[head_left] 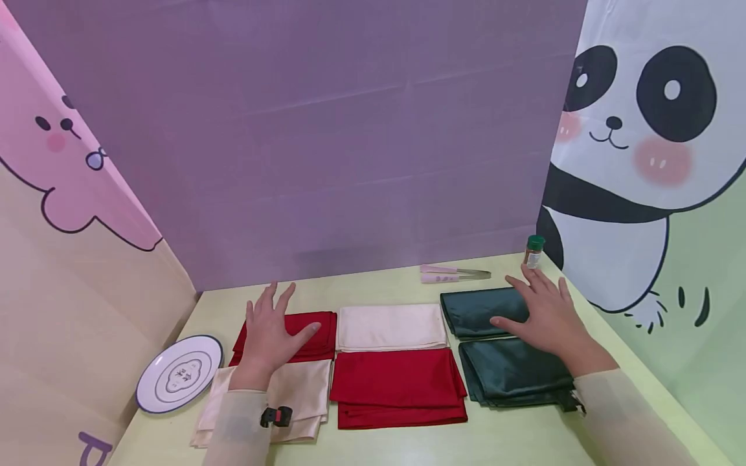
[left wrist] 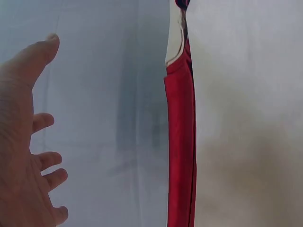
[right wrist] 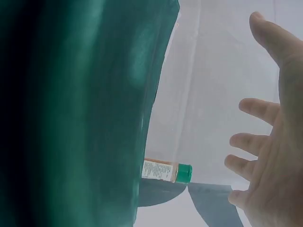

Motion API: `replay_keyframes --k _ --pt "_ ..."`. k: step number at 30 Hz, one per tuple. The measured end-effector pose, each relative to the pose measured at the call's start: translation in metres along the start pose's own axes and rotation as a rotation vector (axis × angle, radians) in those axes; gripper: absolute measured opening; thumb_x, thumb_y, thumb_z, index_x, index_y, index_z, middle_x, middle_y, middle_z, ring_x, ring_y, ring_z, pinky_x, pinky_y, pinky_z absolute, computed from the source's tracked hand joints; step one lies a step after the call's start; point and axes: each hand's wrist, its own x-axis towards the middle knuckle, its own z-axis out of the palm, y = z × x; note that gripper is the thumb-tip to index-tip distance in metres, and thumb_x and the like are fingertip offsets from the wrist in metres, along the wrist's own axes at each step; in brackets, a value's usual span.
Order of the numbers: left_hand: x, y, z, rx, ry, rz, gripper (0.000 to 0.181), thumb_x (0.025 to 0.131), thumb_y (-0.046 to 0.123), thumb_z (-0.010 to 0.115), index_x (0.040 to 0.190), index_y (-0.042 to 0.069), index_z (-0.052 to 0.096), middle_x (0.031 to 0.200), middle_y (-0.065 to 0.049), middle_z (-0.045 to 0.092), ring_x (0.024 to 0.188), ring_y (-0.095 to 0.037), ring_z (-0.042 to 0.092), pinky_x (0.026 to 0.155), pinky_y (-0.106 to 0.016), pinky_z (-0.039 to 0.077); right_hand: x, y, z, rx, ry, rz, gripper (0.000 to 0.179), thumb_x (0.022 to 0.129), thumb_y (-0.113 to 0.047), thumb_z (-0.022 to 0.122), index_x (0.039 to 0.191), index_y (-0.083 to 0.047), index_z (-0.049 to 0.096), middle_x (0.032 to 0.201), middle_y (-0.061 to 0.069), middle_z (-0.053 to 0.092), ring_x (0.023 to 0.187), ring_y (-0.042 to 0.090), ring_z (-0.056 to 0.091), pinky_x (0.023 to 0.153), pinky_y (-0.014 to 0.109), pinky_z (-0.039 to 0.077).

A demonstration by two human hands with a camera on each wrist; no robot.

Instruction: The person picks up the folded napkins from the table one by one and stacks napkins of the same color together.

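My left hand (head_left: 268, 340), fingers spread and holding nothing, hovers over a folded red cloth (head_left: 311, 330) at the back left. Below that wrist lies a folded beige cloth (head_left: 300, 391). On the right, my right hand (head_left: 544, 317) is spread above a folded dark green cloth (head_left: 480, 314), its palm empty. A second dark green cloth (head_left: 513, 372) lies in front, partly under the right wrist. Between the hands, a folded cream cloth (head_left: 390, 327) sits behind a larger folded red cloth (head_left: 399, 382). In the right wrist view, green fabric (right wrist: 94, 113) fills the left side.
A white plate with a dark rim (head_left: 201, 382) stands at the table's left. Tongs with pink handles (head_left: 440, 278) lie near the back edge. A small jar with a green lid (head_left: 533, 252) stands at the back right corner. Printed curtains (head_left: 350, 162) enclose the table (head_left: 408, 446).
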Motion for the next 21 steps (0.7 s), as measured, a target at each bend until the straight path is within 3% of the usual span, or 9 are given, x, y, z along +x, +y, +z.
replay_keyframes --k 6,17,21 --pt "0.0 0.008 -0.001 -0.033 0.006 0.028 0.092 0.087 0.061 0.074 0.162 0.021 0.039 0.169 -0.016 0.026 0.153 -0.038 0.024 0.122 -0.068 0.008 -0.007 0.006 -0.002 0.025 0.033 -0.009 0.093 0.085 -0.069 0.074 0.152 -0.008 0.05 0.162 0.028 0.035 0.146 0.052 0.031 0.119 0.074 -0.004" --pt "0.0 0.024 0.0 -0.073 0.021 0.063 0.086 0.087 0.05 0.078 0.16 0.021 0.043 0.166 -0.015 0.033 0.15 -0.038 0.031 0.121 -0.069 0.017 -0.021 0.016 -0.012 0.09 0.059 -0.037 0.079 0.086 -0.052 0.083 0.146 -0.008 0.056 0.152 0.031 0.045 0.135 0.055 0.041 0.113 0.081 0.011" --pt "0.0 0.031 0.0 -0.126 0.012 0.054 0.084 0.089 0.048 0.078 0.16 0.02 0.043 0.165 -0.015 0.035 0.148 -0.038 0.034 0.116 -0.069 0.029 -0.025 0.025 -0.011 0.121 0.082 -0.056 0.073 0.086 -0.045 0.085 0.144 -0.009 0.058 0.15 0.031 0.048 0.133 0.056 0.044 0.11 0.083 0.017"
